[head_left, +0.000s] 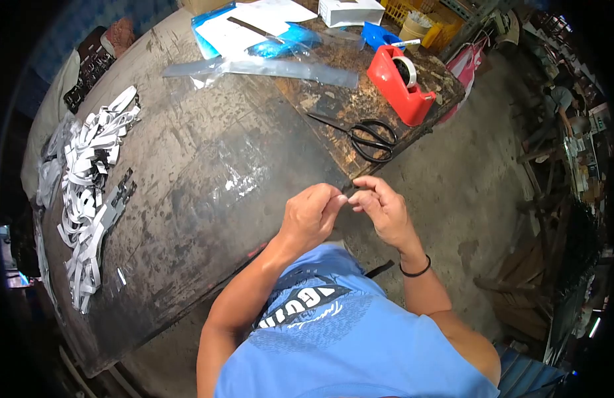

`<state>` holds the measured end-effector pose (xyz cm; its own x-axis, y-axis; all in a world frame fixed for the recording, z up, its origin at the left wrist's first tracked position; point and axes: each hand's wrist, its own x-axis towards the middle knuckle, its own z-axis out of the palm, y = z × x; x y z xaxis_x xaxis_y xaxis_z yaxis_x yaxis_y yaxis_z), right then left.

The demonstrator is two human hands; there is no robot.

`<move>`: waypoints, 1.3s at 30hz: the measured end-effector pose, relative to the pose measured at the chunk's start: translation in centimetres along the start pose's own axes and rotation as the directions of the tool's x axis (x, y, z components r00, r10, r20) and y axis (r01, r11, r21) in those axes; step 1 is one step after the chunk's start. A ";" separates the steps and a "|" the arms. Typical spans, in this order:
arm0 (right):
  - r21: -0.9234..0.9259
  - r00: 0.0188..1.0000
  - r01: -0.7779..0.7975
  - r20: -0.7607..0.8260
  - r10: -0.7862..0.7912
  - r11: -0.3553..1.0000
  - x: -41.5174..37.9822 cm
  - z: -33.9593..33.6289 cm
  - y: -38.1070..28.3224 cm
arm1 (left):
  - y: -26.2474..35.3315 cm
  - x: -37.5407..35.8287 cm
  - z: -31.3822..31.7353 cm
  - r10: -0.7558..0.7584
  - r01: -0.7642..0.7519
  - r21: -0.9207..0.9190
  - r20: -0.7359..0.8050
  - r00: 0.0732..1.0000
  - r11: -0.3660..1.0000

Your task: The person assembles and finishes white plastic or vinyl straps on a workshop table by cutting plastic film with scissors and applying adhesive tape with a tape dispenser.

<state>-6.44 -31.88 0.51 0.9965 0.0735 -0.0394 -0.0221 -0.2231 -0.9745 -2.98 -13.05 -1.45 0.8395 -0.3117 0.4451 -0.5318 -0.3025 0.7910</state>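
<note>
My left hand (311, 213) and my right hand (384, 211) meet fingertip to fingertip in front of my blue shirt, just off the table's near edge. Thumb and forefinger of the left are pinched together. The right hand's fingers are curled, its thumb close to the left fingertips. A small dark bit may show between them, too little to name. Beyond the hands, black-handled scissors (360, 136) lie on a worn wooden board (333, 99), blades pointing left. A red tape dispenser (400, 86) with a roll of tape stands farther back.
White straps or bands (88, 192) lie heaped along the table's (187, 166) left side. Clear plastic sleeves (267, 68), papers (244, 30), a white box (351, 12) and a marker (406, 43) sit at the back. Far right, another person (560, 103) is near cluttered shelving.
</note>
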 end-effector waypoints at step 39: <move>-0.668 0.924 0.175 -0.142 -0.355 0.723 8.7 -11.4 -1.9 | -2.1 1.1 7.4 0.084 -0.035 -0.112 0.464 0.882 0.993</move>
<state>3.21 -41.92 4.54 0.9400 0.0092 0.3410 0.2124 -0.7980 -0.5640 -1.77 -19.43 -5.75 0.6439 -0.7179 0.2644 -0.5452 -0.1881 0.8170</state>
